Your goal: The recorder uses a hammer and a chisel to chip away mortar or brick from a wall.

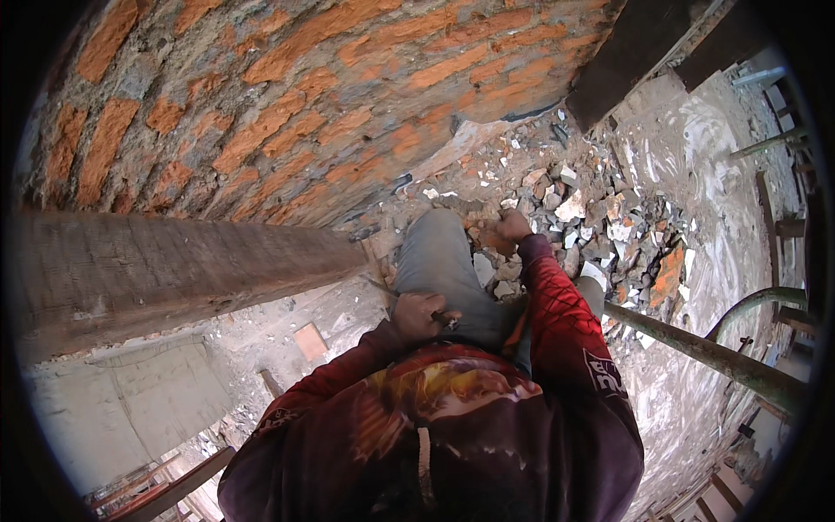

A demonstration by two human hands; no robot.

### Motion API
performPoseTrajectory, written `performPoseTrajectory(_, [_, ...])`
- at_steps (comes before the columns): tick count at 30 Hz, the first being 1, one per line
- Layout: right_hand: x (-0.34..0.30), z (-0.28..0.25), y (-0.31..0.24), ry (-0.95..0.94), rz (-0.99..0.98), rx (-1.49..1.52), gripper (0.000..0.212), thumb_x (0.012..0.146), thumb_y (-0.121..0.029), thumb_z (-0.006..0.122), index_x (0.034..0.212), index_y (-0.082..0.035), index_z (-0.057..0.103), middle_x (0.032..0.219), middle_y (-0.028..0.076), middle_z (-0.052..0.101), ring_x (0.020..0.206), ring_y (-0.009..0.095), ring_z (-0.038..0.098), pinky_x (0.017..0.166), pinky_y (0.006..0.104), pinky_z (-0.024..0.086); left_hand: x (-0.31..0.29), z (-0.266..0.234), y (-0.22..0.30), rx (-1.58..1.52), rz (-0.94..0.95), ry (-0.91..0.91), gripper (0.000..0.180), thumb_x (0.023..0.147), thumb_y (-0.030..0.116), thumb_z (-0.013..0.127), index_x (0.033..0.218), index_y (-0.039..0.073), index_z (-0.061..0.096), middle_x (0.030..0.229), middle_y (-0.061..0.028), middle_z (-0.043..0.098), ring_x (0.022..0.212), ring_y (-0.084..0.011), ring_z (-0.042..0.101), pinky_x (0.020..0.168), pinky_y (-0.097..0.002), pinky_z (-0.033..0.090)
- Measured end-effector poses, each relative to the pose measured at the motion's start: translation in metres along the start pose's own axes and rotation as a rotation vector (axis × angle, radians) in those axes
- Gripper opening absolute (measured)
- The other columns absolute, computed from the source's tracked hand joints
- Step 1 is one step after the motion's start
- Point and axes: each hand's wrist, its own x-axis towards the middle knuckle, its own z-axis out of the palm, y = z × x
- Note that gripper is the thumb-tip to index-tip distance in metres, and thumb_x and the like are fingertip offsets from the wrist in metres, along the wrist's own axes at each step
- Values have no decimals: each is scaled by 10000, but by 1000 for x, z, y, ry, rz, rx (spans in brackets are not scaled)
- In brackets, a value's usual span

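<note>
L hand (pixel 420 317) is gripping a rod (pixel 380 287), axis approx. 10-to-4; R hand (pixel 515 226), grip unclear, is sitting nearer the rubble (pixel 600 228), lying at its 3 o'clock.

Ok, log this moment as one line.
left hand: closed on slim rod | right hand: by rubble, contents unclear | brick wall: ahead
</note>
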Motion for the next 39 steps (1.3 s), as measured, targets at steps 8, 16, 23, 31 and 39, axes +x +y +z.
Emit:
performPoseTrajectory(8, [-94, -31, 63, 639, 133, 828, 399, 828, -390, 728, 711, -11, 680, 622, 20, 628, 542, 147, 562, 537, 348, 442, -3, 7, -2, -30, 37, 40, 436, 815, 351, 727, 614, 59, 475, 578, -158, 490, 532, -379, 533, 486, -466, 390])
performPoseTrajectory(16, [-194, -95, 110, 1029, 494, 1291, 636, 881, -499, 631, 1285, -16, 537, 1067, 122, 616, 972, 249, 592, 831, 381, 483, 6, 8, -9, -89, -49, -99, 358, 879, 281, 679, 671, 32, 528, 619, -168, 534, 500, -319, 494, 496, -410, 374])
performPoseTrajectory(23, [-223, -26, 36, 189, 323, -417, 515, 858, -506, 598, 1179, -104, 629, 1183, 222, 623, 1151, 381, 557, 997, 540, 377, 91, -79, -19, -624, -261, 245, 395, 1000, 335, 514, 686, 113, 425, 602, 36, 402, 544, -87, 386, 512, -264, 311])
performPoseTrajectory(31, [-178, 21, 32, 314, 235, 107, 565, 877, -389, 586, 1207, 45, 437, 1048, 346, 619, 1018, 512, 580, 900, 494, 466, 222, -162, 4, -897, 136, 438, 375, 996, 278, 510, 678, 107, 408, 611, 20, 333, 563, -118, 320, 569, -304, 305])
performPoseTrajectory(39, [-179, 11, 52, 75, 545, 1747, 79, 886, -74, 465, 906, -13, 511, 708, 100, 560, 603, 254, 569, 569, 378, 520, 268, -171, 25, -909, 383, 534, 402, 989, 276, 524, 647, 91, 422, 599, 13, 355, 555, -127, 322, 553, -307, 295])
